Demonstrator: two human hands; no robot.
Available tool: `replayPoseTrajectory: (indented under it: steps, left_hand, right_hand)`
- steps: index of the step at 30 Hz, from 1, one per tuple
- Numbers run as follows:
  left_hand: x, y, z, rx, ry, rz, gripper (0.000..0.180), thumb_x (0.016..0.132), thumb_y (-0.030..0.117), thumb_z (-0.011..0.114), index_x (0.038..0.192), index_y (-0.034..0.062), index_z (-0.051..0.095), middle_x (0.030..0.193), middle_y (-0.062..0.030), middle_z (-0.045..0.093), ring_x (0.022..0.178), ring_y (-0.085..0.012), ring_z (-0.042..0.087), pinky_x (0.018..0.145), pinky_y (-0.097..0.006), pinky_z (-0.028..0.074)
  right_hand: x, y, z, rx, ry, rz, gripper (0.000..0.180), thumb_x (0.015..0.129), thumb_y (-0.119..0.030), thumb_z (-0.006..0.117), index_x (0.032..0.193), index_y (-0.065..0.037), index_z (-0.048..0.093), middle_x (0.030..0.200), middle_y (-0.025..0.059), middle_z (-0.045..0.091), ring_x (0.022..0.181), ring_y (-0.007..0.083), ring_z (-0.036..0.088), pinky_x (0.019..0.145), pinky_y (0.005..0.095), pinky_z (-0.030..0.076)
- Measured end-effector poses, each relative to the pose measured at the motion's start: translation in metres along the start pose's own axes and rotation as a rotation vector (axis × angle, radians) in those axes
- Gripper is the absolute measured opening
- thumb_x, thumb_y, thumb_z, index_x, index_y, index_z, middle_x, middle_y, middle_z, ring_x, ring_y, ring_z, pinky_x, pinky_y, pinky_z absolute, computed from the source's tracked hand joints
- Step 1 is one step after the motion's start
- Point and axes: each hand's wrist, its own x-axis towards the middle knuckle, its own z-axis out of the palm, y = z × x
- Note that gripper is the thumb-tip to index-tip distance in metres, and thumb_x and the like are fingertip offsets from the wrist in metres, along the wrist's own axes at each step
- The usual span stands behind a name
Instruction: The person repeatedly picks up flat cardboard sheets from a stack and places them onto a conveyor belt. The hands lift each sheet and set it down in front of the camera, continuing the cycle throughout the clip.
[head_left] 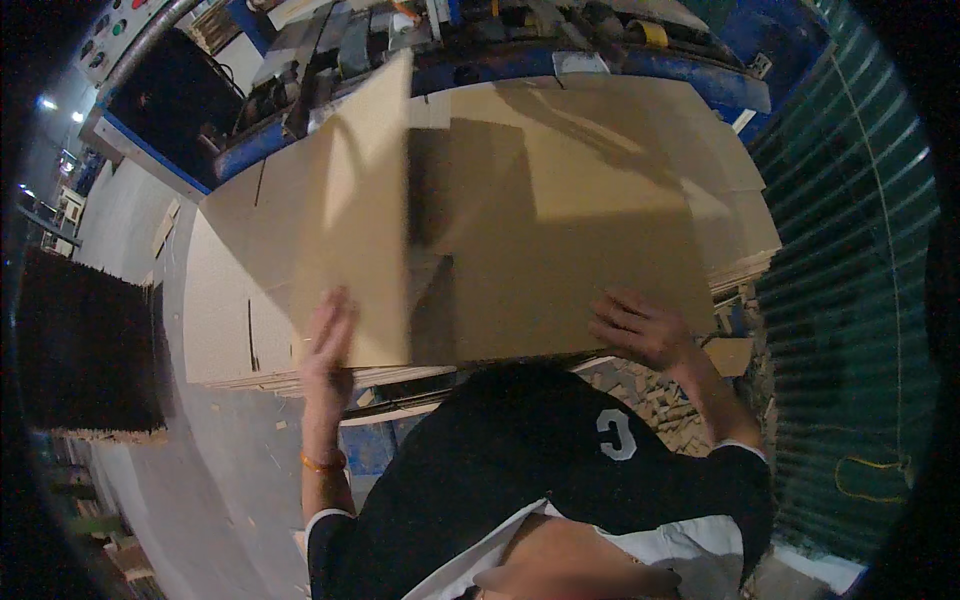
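A large brown cardboard sheet [560, 270] lies in front of me on a stack, and its left panel [362, 240] stands raised and is slightly blurred. My left hand [332, 330] rests against the outer side of this panel near its lower end, fingers stretched out. On the sheet's near right part lies my right hand [640, 328], fingers spread and the thumb hidden. More flat cardboard sheets [240, 290] with cut slots show underneath, to the left.
A blue machine [470, 75] with rollers and straps stands behind the stack. Its control panel [115, 35] is at far left. Green corrugated sheeting [850, 280] lines the right side. Cardboard scraps [655, 400] litter the floor below. A dark stack [95, 345] stands at left.
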Motion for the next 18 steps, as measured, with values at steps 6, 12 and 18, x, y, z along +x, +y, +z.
replayPoseTrajectory:
  steps: [6, 12, 18]
  left_hand:
    - [0.006, 0.006, 0.014, 0.330, -0.300, 0.087, 0.056, 0.074, -0.005, 0.047, 0.126, 0.0147, 0.051, 0.136, -0.0108, 0.041, 0.128, -0.0315, 0.034, 0.106, -0.044, 0.024]
    - [0.027, -0.009, 0.016, 0.280, -0.091, 0.196, 0.056, 0.073, 0.001, 0.051, 0.127, 0.0155, 0.049, 0.136, -0.0106, 0.041, 0.126, -0.0301, 0.038, 0.105, -0.044, 0.027]
    - [0.078, -0.036, 0.016, 0.180, 0.059, 0.204, 0.055, 0.076, 0.005, 0.055, 0.129, 0.0144, 0.046, 0.135, -0.0118, 0.041, 0.124, -0.0302, 0.039, 0.105, -0.041, 0.030]
  right_hand:
    - [0.005, 0.008, 0.009, 0.006, -0.077, -0.014, 0.048, 0.069, -0.032, 0.069, 0.112, -0.017, 0.058, 0.122, 0.0037, 0.054, 0.114, 0.0256, 0.050, 0.093, 0.0362, 0.044]
    - [0.023, 0.046, 0.013, -0.158, -0.023, -0.096, 0.041, 0.072, -0.024, 0.069, 0.111, -0.016, 0.058, 0.119, 0.0041, 0.056, 0.110, 0.0260, 0.052, 0.092, 0.0414, 0.043]
    - [0.066, 0.112, 0.027, -0.433, 0.073, -0.133, 0.036, 0.076, -0.026, 0.065, 0.110, -0.018, 0.059, 0.114, 0.0013, 0.057, 0.104, 0.0230, 0.055, 0.084, 0.0355, 0.048]
